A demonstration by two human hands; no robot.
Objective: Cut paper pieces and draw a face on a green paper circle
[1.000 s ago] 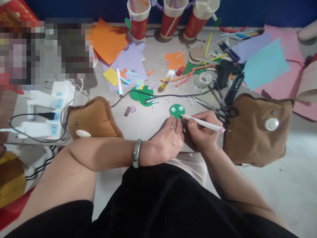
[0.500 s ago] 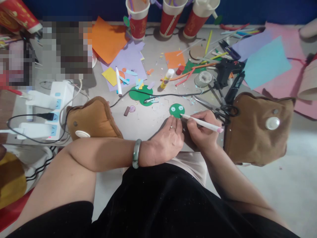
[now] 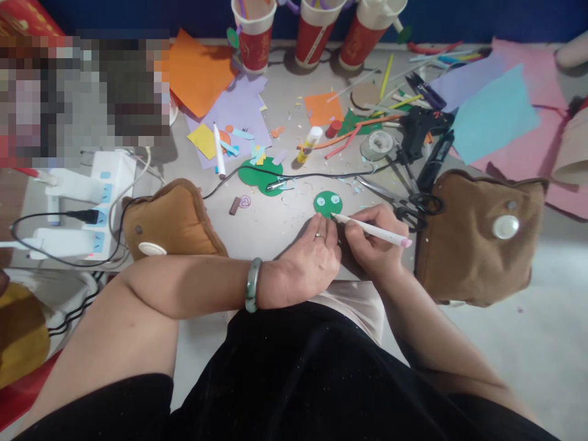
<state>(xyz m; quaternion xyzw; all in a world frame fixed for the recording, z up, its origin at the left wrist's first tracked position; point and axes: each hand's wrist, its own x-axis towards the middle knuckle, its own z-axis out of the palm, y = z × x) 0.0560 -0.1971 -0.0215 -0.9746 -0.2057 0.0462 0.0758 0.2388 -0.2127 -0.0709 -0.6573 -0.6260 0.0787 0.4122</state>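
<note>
A small green paper circle (image 3: 327, 203) with two white eyes lies on the grey table (image 3: 271, 226) in front of me. My right hand (image 3: 374, 242) is closed round a white pen with a pink cap (image 3: 374, 230), its tip touching the circle's lower edge. My left hand (image 3: 310, 260) rests just below the circle, fingers together and pressed down at its near edge; it wears a ring, and a green bangle (image 3: 253, 284) sits on the wrist.
Brown pouches lie left (image 3: 172, 220) and right (image 3: 478, 236). Scissors (image 3: 404, 205), a black glue gun (image 3: 425, 131), glue stick (image 3: 309, 145), tape roll (image 3: 377, 146), coloured paper sheets and scraps, three red cups (image 3: 316, 30) at the back. A power strip with cables (image 3: 98, 202) sits left.
The pen tip and my right hand have shifted very slightly left along the circle's lower edge. My left hand has stayed put.
</note>
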